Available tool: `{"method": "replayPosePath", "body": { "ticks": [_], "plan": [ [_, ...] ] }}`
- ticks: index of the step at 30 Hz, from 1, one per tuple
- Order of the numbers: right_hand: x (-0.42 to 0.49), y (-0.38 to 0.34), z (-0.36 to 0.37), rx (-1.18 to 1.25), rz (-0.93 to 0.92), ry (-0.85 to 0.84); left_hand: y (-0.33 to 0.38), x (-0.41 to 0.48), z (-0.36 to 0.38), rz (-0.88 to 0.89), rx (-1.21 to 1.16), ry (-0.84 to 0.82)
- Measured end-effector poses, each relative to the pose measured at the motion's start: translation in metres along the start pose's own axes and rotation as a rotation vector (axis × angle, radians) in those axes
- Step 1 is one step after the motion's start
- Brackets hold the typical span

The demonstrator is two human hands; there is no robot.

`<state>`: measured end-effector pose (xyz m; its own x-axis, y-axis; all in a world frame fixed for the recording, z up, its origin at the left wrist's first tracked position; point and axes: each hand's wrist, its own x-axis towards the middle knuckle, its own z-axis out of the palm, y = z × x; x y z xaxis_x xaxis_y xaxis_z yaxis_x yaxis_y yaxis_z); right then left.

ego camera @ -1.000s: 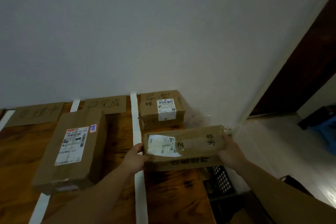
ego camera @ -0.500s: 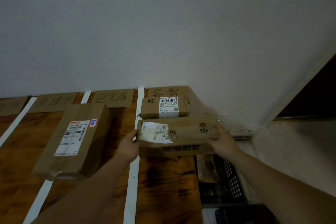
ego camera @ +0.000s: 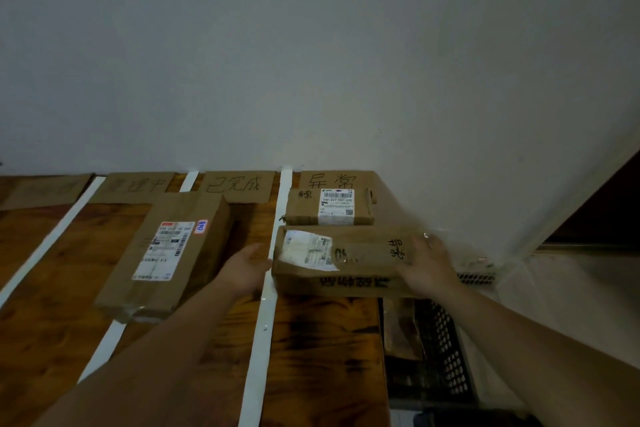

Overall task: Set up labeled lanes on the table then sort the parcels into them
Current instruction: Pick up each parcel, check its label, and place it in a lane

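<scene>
1. Looking from the left, I see a large parcel (ego camera: 162, 253) lying flat.
2. My left hand (ego camera: 246, 269), fingers straight, touches the left end of the long parcel (ego camera: 349, 262).
3. It lies in the rightmost lane, just before a small parcel (ego camera: 329, 206).
4. My right hand (ego camera: 427, 262) grips its right end.

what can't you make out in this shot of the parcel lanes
Head view only:
- leftmost lane card: writing too dim, cut by the left edge
- long parcel: label print blurred
- black crate: contents lost in shadow
- big parcel: label text too small
</scene>
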<state>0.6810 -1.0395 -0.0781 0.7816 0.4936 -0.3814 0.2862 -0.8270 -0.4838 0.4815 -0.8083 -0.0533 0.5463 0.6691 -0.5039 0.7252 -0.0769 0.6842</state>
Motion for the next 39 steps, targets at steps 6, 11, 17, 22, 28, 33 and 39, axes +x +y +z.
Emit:
{"method": "replayPosePath", "body": {
  "ticks": [6,11,17,22,28,33,39],
  "plan": [
    [-0.018,-0.103,-0.007,-0.112,-0.294,-0.009,-0.010,-0.029,-0.065,0.034,0.085,0.084],
    [-0.050,-0.219,0.021,-0.155,-0.504,-0.050,-0.042,-0.062,-0.147,0.109,0.137,0.193],
    [-0.110,-0.364,0.088,-0.201,-0.692,-0.029,-0.120,-0.113,-0.292,0.117,0.181,0.384],
    [-0.174,-0.484,0.170,-0.214,-0.791,-0.083,-0.210,-0.163,-0.418,0.096,0.186,0.513],
    [-0.238,-0.604,0.263,-0.275,-0.933,-0.186,-0.316,-0.215,-0.534,-0.049,0.182,0.609],
    [-0.255,-0.690,0.319,-0.289,-1.001,-0.239,-0.376,-0.224,-0.608,-0.128,0.074,0.677],
    [-0.240,-0.801,0.389,-0.266,-1.072,-0.248,-0.422,-0.193,-0.698,-0.183,0.026,0.719]
  ]
}}
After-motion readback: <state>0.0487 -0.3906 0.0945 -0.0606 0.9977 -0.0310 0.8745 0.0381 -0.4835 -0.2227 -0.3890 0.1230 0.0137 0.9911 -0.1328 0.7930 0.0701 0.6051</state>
